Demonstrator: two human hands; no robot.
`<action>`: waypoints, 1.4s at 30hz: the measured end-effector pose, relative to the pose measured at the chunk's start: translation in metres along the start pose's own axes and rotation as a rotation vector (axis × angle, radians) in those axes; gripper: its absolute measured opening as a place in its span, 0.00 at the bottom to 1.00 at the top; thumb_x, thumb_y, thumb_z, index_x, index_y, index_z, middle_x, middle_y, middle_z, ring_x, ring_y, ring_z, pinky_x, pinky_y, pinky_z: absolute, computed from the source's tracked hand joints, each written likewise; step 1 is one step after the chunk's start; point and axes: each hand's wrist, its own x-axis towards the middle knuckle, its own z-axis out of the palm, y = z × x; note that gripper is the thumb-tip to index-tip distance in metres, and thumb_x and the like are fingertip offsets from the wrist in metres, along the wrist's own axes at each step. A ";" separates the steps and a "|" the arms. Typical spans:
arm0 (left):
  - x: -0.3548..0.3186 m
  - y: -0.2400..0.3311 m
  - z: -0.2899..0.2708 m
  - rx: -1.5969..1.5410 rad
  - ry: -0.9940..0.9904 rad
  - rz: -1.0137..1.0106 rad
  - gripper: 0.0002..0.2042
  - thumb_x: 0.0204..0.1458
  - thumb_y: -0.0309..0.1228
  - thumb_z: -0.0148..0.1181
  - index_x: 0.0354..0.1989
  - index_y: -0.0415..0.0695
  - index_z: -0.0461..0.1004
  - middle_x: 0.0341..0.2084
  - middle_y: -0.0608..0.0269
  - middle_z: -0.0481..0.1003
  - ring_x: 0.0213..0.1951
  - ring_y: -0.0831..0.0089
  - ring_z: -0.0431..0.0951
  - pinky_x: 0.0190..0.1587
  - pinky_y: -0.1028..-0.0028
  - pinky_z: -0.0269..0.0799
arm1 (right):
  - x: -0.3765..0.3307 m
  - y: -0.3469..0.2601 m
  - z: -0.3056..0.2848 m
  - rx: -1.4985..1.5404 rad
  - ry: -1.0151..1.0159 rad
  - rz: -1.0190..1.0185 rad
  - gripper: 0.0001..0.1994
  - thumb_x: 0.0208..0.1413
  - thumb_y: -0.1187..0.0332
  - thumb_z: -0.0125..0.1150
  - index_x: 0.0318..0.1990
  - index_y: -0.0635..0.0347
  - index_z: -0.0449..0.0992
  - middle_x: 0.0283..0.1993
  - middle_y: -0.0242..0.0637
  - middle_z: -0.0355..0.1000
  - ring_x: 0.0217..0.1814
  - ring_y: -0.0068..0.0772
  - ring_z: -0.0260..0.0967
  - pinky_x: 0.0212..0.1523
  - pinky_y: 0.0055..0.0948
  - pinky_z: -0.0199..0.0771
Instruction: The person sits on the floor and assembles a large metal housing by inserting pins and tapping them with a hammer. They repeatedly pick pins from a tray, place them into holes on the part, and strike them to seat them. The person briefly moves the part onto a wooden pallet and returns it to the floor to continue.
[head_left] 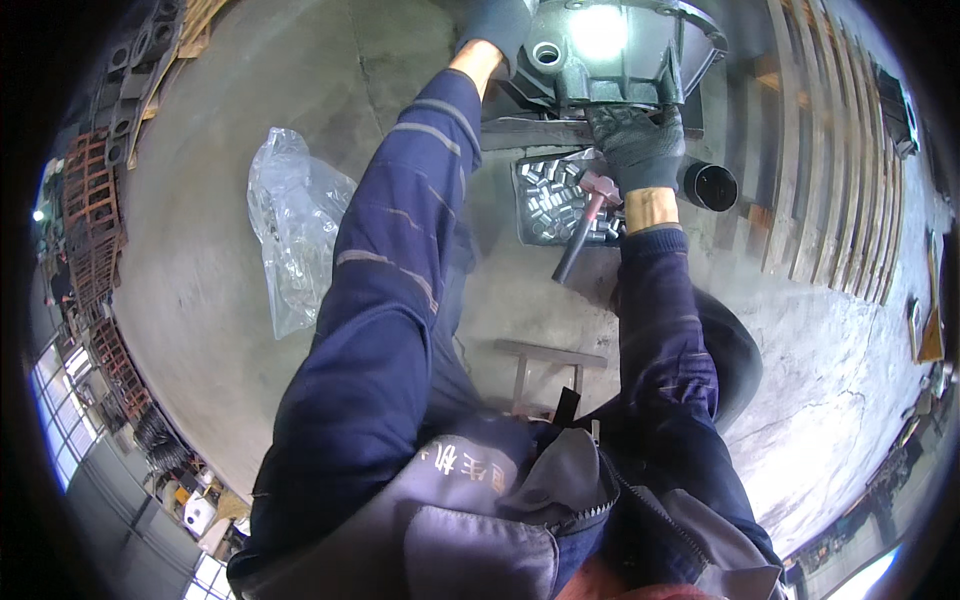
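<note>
A large dark green metal housing [625, 75], cast with ribs and a round bored boss, stands at the top centre, with a bright glare on its face. My right hand [640, 150], in a dark glove, grips the housing's near lower edge, its fingertips partly hidden there. At the housing's left side is my gloved left hand [500, 30], cut off by the upper rim; its fingers are out of sight. Below the right hand, a tray [524, 205] holds several short silvery metal sleeves [560, 195]. A hammer [585, 228] with a reddish head lies across it.
A black round can [712, 187] stands right of the tray. Wooden slatted pallets [835, 150] line the right side. A clear plastic bag [295, 220] lies on the concrete floor [190, 250] at left. Near my legs is a small metal-framed stand [550, 353]. Rusty racks [92, 205] stand far left.
</note>
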 end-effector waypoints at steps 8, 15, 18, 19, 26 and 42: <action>-0.004 0.021 -0.022 -0.087 0.039 0.116 0.20 0.61 0.46 0.53 0.33 0.41 0.82 0.30 0.40 0.80 0.38 0.41 0.82 0.37 0.48 0.73 | -0.001 -0.011 -0.029 1.158 -0.105 0.443 0.42 0.65 0.43 0.51 0.73 0.70 0.50 0.77 0.65 0.48 0.80 0.66 0.44 0.77 0.65 0.46; 0.003 0.003 -0.013 -0.070 0.069 0.087 0.25 0.62 0.51 0.55 0.34 0.36 0.82 0.32 0.34 0.79 0.41 0.40 0.82 0.39 0.48 0.71 | -0.018 -0.011 -0.055 -0.681 -0.057 -0.002 0.33 0.66 0.42 0.52 0.63 0.64 0.68 0.65 0.52 0.70 0.70 0.47 0.62 0.68 0.55 0.62; 0.004 -0.002 -0.008 -0.085 0.068 0.061 0.26 0.62 0.52 0.55 0.34 0.35 0.82 0.33 0.34 0.79 0.41 0.40 0.82 0.39 0.48 0.71 | -0.049 -0.022 -0.082 -0.594 0.321 0.109 0.17 0.66 0.58 0.60 0.52 0.63 0.76 0.46 0.42 0.81 0.41 0.35 0.78 0.41 0.33 0.80; 0.004 -0.004 -0.007 -0.085 0.073 0.058 0.27 0.62 0.52 0.54 0.34 0.35 0.82 0.33 0.34 0.79 0.42 0.40 0.82 0.40 0.48 0.71 | -0.062 -0.029 -0.095 -0.707 0.379 0.115 0.14 0.67 0.60 0.59 0.49 0.63 0.78 0.43 0.39 0.81 0.40 0.34 0.78 0.40 0.31 0.79; 0.006 -0.017 -0.004 -0.079 0.081 0.038 0.29 0.62 0.54 0.53 0.36 0.34 0.82 0.34 0.33 0.79 0.43 0.40 0.81 0.42 0.48 0.72 | -0.108 -0.037 -0.175 -1.946 0.635 0.116 0.18 0.58 0.54 0.60 0.50 0.52 0.83 0.45 0.49 0.82 0.48 0.50 0.81 0.50 0.40 0.77; 0.018 -0.013 -0.001 -0.076 0.096 0.012 0.34 0.63 0.59 0.49 0.38 0.31 0.82 0.37 0.31 0.79 0.47 0.39 0.81 0.46 0.48 0.72 | -0.035 -0.008 -0.185 -2.395 0.570 0.445 0.22 0.58 0.50 0.60 0.53 0.53 0.81 0.52 0.52 0.80 0.56 0.58 0.78 0.54 0.51 0.77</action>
